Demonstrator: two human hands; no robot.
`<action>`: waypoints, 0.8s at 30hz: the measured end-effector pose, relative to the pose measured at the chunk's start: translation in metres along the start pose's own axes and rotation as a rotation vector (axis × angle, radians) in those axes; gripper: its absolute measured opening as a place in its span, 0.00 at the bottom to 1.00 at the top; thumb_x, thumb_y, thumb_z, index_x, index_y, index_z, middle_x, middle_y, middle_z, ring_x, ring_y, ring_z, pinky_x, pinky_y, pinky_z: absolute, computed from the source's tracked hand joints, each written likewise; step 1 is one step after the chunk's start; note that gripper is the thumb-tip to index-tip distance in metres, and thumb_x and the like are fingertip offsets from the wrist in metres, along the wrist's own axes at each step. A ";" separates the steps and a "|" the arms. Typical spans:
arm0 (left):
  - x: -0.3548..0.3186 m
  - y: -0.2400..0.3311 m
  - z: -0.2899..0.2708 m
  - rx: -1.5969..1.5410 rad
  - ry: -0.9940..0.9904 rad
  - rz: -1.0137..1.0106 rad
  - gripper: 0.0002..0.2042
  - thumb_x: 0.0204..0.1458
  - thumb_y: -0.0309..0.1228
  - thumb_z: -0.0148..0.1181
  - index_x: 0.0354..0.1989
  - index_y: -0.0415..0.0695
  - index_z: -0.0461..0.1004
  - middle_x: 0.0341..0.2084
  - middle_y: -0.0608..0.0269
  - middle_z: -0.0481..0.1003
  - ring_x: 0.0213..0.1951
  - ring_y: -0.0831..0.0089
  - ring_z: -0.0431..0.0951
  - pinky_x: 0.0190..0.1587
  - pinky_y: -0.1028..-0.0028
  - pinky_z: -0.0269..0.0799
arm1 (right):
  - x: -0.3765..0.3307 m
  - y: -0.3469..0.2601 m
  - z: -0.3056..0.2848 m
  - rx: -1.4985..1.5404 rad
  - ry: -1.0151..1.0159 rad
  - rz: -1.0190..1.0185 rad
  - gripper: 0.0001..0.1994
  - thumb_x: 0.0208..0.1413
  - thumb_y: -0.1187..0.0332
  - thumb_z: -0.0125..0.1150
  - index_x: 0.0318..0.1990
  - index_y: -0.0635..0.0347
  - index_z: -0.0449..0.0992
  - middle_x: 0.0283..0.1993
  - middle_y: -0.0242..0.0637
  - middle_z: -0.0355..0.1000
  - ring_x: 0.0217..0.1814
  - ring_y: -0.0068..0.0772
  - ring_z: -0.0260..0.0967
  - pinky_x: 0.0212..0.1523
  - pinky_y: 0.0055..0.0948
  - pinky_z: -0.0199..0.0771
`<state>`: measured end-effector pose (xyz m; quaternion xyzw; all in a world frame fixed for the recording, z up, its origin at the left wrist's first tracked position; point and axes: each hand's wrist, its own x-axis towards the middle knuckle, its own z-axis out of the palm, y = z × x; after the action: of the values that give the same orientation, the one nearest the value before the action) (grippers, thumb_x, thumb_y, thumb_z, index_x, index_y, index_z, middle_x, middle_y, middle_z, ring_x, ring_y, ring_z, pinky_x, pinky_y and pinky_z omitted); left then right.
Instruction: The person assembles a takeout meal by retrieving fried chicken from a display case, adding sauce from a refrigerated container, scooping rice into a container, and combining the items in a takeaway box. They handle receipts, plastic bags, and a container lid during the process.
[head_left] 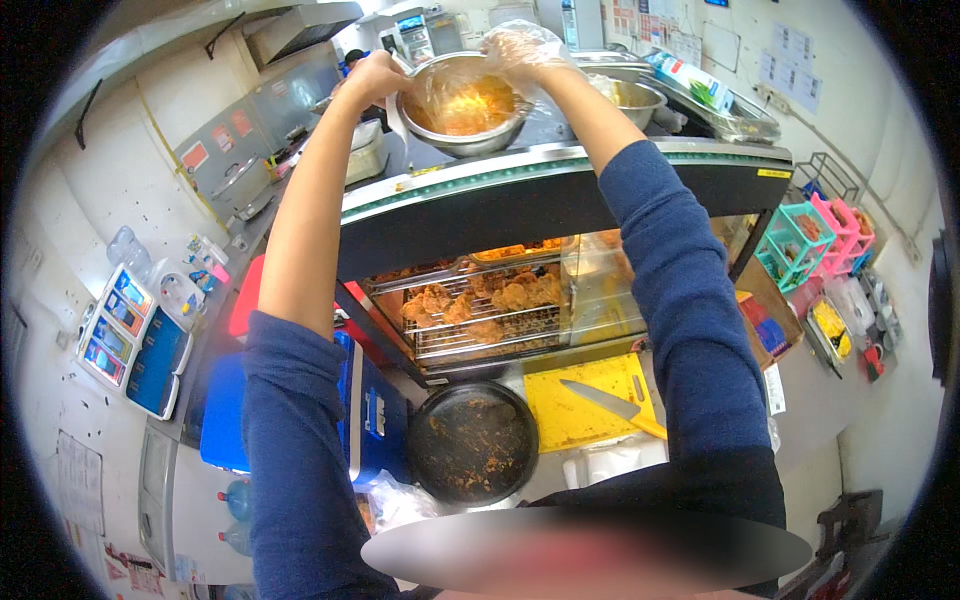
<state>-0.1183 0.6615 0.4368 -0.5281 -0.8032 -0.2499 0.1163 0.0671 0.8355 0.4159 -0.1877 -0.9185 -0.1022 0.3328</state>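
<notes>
A steel bowl [466, 143] of orange-yellow food [468, 108] stands on top of the black display warmer. Clear plastic [440, 84] stretches across the bowl's mouth between my hands. At the bowl's left rim my left hand [374, 76] is closed, its fingers seemingly pinching the plastic's edge, with a white strip hanging just below. Crumpled clear plastic wraps my right hand [522, 52] above the bowl's far right rim. Glare and folds hide those fingers, so their grip is unclear.
The display warmer [490, 178] holds fried pieces [510, 291] on wire racks. Below it are a black round pan [472, 440], a yellow cutting board [560, 425] with a knife [600, 400], and a blue cooler [375, 420]. Another metal bowl [640, 100] stands right of the first.
</notes>
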 end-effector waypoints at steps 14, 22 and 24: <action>-0.085 0.064 -0.070 0.160 0.768 0.612 0.09 0.48 0.27 0.62 0.36 0.36 0.79 0.36 0.44 0.77 0.41 0.47 0.77 0.46 0.59 0.72 | -0.074 -0.044 -0.134 0.404 0.529 -0.505 0.11 0.53 0.69 0.60 0.44 0.58 0.75 0.34 0.48 0.74 0.35 0.44 0.73 0.39 0.39 0.73; -0.209 0.162 -0.031 0.070 0.482 0.515 0.08 0.46 0.25 0.63 0.33 0.34 0.79 0.32 0.43 0.76 0.39 0.49 0.78 0.43 0.61 0.72 | -0.204 -0.073 -0.139 0.065 -0.023 -0.661 0.15 0.46 0.70 0.66 0.43 0.59 0.77 0.40 0.45 0.75 0.40 0.47 0.75 0.42 0.41 0.75; -0.228 0.170 -0.004 0.004 0.453 0.526 0.08 0.46 0.26 0.64 0.32 0.33 0.79 0.32 0.42 0.77 0.38 0.49 0.78 0.43 0.61 0.72 | -0.233 -0.066 -0.131 0.183 -0.224 -0.689 0.13 0.45 0.72 0.65 0.41 0.61 0.77 0.39 0.46 0.74 0.39 0.47 0.75 0.42 0.41 0.75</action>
<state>0.1305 0.5327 0.3849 -0.6480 -0.5939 -0.3207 0.3529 0.2801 0.6695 0.3598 0.1530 -0.9638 -0.1047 0.1916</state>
